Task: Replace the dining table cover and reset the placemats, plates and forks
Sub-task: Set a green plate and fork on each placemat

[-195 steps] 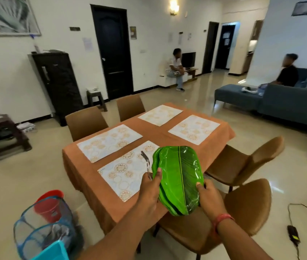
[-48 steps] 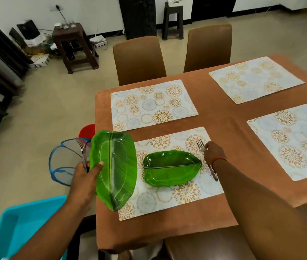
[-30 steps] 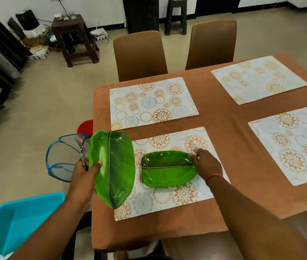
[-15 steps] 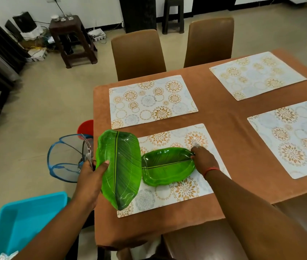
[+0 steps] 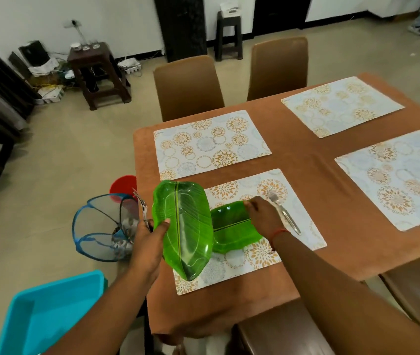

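Nearest the camera, a turquoise tub (image 5: 47, 311) sits low at the left. Above it the left hand (image 5: 147, 242) keeps its grip round a stack of green leaf plates (image 5: 183, 226) with spare forks (image 5: 142, 211) pinched behind. On the nearest placemat (image 5: 252, 260) lies another leaf plate (image 5: 232, 234); the right hand (image 5: 265, 216) pinches its far rim. Just beside that hand a fork (image 5: 283, 213) lies on the same mat. Three more placemats (image 5: 208, 142) lie bare across the brown cover (image 5: 314, 180) of the desk. Left of the desk stands a blue mesh basket (image 5: 98, 226). Two chairs (image 5: 188, 85) stand beyond. No writing is legible anywhere.
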